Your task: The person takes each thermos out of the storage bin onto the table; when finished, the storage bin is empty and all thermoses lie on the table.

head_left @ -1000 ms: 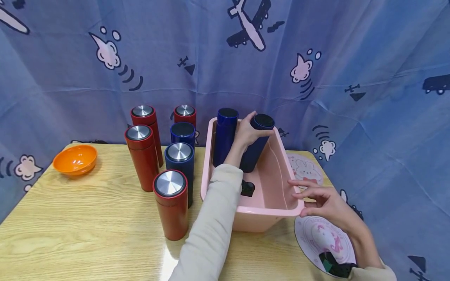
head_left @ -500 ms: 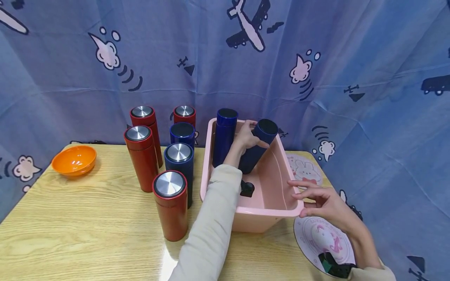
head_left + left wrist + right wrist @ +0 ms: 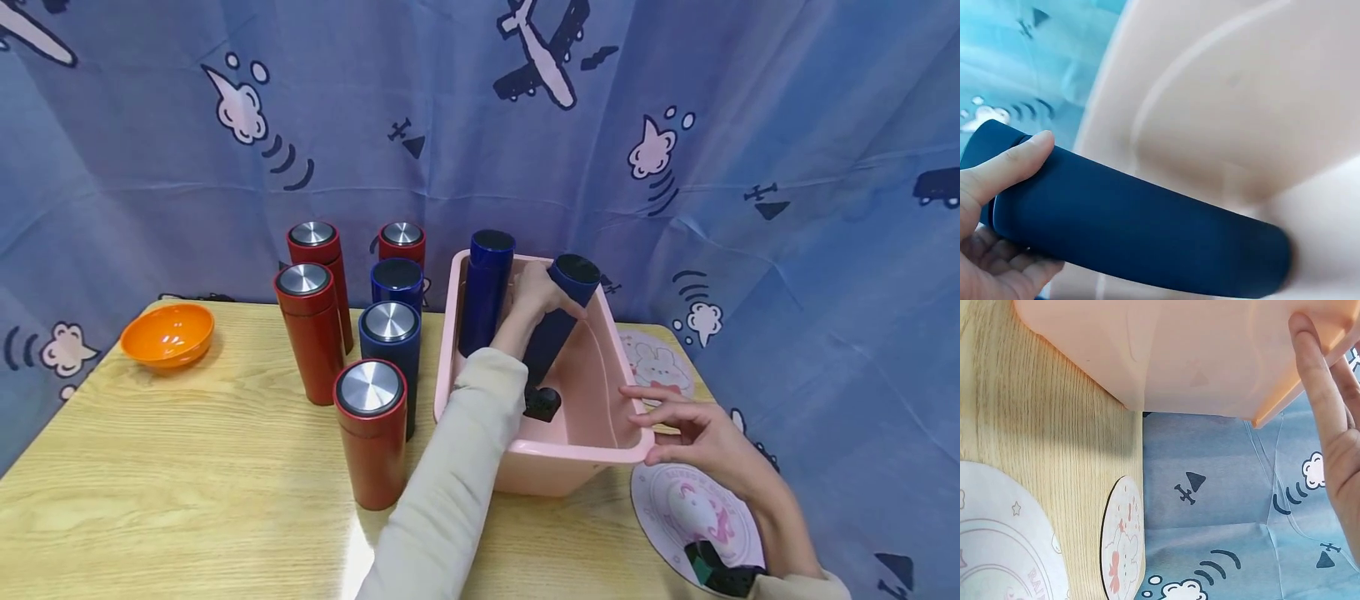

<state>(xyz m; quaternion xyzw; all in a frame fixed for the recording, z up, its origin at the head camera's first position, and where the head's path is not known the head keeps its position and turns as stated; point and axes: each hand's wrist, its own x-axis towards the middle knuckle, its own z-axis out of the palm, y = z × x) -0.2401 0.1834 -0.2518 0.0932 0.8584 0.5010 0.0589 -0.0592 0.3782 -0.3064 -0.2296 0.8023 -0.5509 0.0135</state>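
A dark blue thermos flask [image 3: 551,340] leans to the right inside the pink plastic bin [image 3: 577,454]. My left hand [image 3: 536,292] grips it near the lid; in the left wrist view the thumb lies across the neck and the fingers curl beneath, with the base low against the bin. Another blue thermos [image 3: 483,296] stands upright in the bin's back left corner. At the front right corner, my right hand [image 3: 701,433] pinches the bin's rim, thumb below and fingers over the edge. In the right wrist view, its thumb [image 3: 1307,353] presses the bin's outer wall.
Left of the bin stand several red thermoses [image 3: 371,433] and two blue ones [image 3: 390,354]. An orange bowl [image 3: 168,336] sits at the table's far left. Two round printed mats [image 3: 693,508] lie right of the bin. A patterned blue curtain [image 3: 337,142] hangs behind.
The held thermos has tipped further to the right, its lid moving toward the bin's right wall. My left hand has sunk a little lower with it. The right hand stays on the rim.
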